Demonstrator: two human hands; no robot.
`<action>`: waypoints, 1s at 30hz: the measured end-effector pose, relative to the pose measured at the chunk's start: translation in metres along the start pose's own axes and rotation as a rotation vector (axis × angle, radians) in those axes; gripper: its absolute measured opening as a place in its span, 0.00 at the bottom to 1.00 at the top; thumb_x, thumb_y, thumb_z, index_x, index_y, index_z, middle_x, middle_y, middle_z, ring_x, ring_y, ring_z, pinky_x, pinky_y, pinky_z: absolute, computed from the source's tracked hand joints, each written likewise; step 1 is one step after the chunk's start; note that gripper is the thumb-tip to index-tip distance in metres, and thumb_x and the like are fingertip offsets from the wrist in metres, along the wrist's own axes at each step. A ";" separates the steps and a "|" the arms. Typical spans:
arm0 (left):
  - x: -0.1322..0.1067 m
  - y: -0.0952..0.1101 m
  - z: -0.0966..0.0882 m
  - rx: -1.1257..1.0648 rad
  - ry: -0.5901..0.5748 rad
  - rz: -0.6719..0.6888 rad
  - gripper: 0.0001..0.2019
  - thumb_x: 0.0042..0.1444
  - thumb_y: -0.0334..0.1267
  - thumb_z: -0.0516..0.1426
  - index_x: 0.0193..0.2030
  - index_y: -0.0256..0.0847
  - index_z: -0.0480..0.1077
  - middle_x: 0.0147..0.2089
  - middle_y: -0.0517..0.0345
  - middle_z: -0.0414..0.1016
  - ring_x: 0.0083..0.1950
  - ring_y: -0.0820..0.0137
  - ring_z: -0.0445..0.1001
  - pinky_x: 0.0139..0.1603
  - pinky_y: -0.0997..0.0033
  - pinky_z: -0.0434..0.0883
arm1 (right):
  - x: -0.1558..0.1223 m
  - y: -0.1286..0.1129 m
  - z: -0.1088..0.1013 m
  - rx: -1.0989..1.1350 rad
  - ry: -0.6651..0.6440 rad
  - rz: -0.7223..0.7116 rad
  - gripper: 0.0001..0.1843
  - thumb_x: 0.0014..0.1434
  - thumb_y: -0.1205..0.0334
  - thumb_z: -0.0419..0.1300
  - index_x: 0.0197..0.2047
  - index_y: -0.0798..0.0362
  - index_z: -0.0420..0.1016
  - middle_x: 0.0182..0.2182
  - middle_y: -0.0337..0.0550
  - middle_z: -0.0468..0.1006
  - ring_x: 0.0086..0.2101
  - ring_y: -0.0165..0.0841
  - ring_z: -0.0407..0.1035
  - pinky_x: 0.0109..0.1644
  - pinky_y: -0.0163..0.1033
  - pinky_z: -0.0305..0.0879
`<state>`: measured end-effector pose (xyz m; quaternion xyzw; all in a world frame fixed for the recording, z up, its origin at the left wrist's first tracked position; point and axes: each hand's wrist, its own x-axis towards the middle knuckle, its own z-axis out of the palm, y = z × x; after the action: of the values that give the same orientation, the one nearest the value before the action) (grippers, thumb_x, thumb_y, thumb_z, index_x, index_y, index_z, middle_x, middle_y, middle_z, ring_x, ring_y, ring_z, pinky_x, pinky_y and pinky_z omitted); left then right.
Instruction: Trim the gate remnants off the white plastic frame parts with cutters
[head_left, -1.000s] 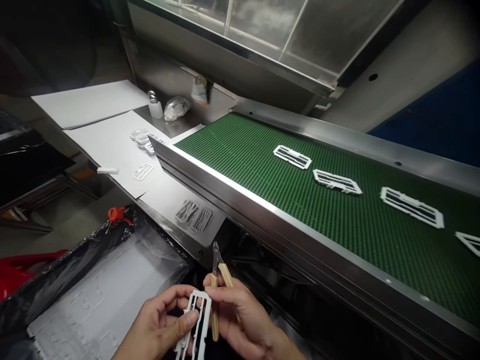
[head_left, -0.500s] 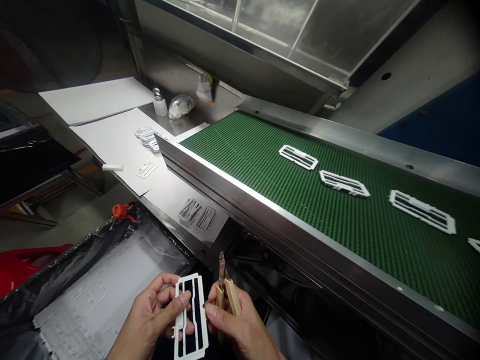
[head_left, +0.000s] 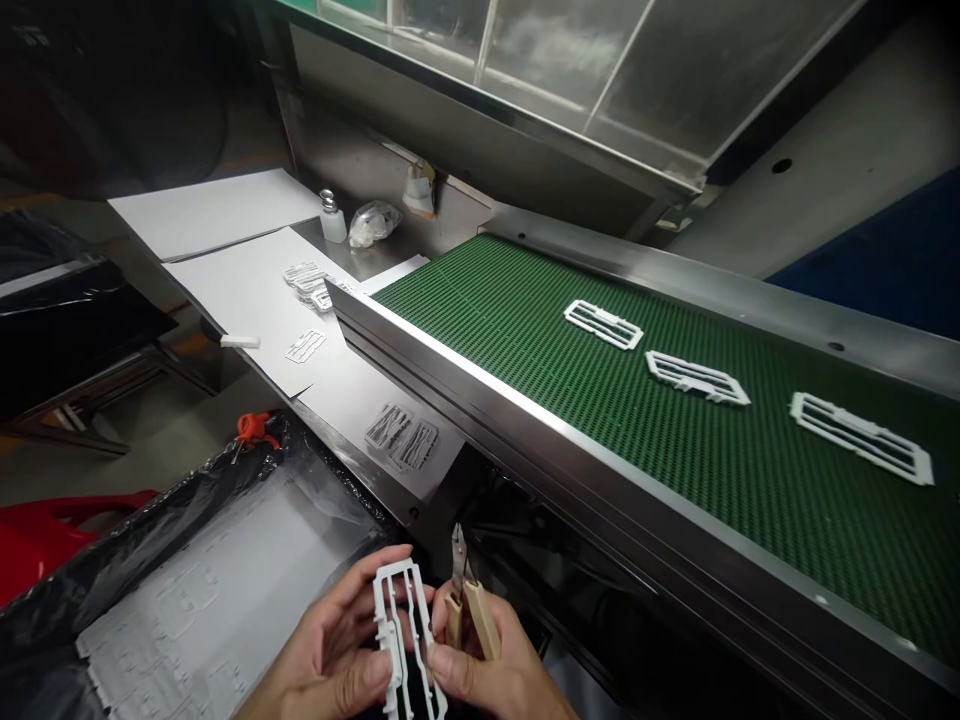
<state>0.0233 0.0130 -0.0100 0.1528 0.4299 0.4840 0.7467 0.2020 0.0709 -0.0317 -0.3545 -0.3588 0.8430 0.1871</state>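
Note:
A white plastic slotted frame stands nearly upright at the bottom centre, small tabs along its left edge. My left hand grips its left side, thumb in front and fingers behind. On the frame's other side, my right hand is closed around nippers with beige-covered handles. Their metal jaws point up, apart from the frame. My right thumb and a fingertip also touch the frame's right edge. The lower end of the frame runs out of view.
A green conveyor belt with a metal side rail carries similar frames. White sheets hold a pile of frames. A dispenser bottle and plastic bag stand behind. Lower left is a black-lined box of flat white sheeting.
The frame in my hands has turned, showing its tabbed left edge more, and shifted slightly right. The nippers stay in my right hand. The whole view has shifted slightly.

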 end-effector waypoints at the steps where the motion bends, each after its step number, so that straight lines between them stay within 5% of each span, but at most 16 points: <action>1: 0.001 -0.003 -0.002 0.027 0.016 0.015 0.35 0.45 0.52 0.66 0.59 0.48 0.64 0.50 0.49 0.74 0.53 0.55 0.71 0.48 0.62 0.69 | -0.001 -0.002 0.002 -0.028 0.017 0.019 0.24 0.48 0.47 0.70 0.34 0.54 0.64 0.27 0.36 0.64 0.27 0.28 0.56 0.33 0.36 0.53; 7: 0.010 -0.023 -0.006 0.025 0.181 0.141 0.29 0.43 0.47 0.70 0.52 0.50 0.68 0.42 0.55 0.71 0.44 0.62 0.73 0.40 0.68 0.73 | -0.010 -0.020 0.013 -0.585 0.210 -0.002 0.30 0.55 0.31 0.54 0.36 0.54 0.67 0.27 0.38 0.65 0.28 0.31 0.57 0.34 0.37 0.55; 14: 0.008 -0.016 -0.001 0.023 0.252 0.140 0.28 0.44 0.45 0.69 0.52 0.46 0.67 0.41 0.56 0.73 0.41 0.64 0.76 0.42 0.69 0.74 | -0.015 -0.026 0.012 -0.688 0.248 0.053 0.35 0.54 0.27 0.48 0.38 0.53 0.68 0.27 0.40 0.67 0.28 0.32 0.59 0.32 0.38 0.54; 22: 0.006 0.000 0.006 -0.386 0.339 -0.016 0.36 0.50 0.32 0.65 0.62 0.37 0.53 0.46 0.46 0.81 0.48 0.62 0.78 0.42 0.74 0.76 | -0.007 -0.008 0.016 -0.251 0.184 -0.022 0.22 0.47 0.46 0.67 0.34 0.54 0.66 0.28 0.39 0.67 0.28 0.30 0.59 0.33 0.36 0.59; 26: 0.008 -0.005 0.011 -0.420 0.400 -0.046 0.36 0.44 0.29 0.69 0.59 0.41 0.58 0.41 0.49 0.82 0.44 0.60 0.79 0.44 0.63 0.77 | -0.006 -0.006 0.025 -0.285 0.244 -0.047 0.14 0.47 0.57 0.66 0.32 0.53 0.67 0.26 0.37 0.66 0.26 0.28 0.59 0.33 0.35 0.61; 30: 0.009 -0.007 0.013 -0.457 0.399 -0.003 0.28 0.39 0.34 0.72 0.48 0.42 0.69 0.33 0.54 0.80 0.37 0.64 0.77 0.36 0.69 0.76 | -0.013 -0.008 0.030 -0.463 0.290 -0.008 0.11 0.51 0.54 0.64 0.34 0.49 0.68 0.27 0.37 0.68 0.26 0.29 0.62 0.31 0.33 0.62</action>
<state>0.0393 0.0193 -0.0116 -0.1179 0.4482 0.5874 0.6635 0.1893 0.0547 -0.0056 -0.5034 -0.5126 0.6784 0.1537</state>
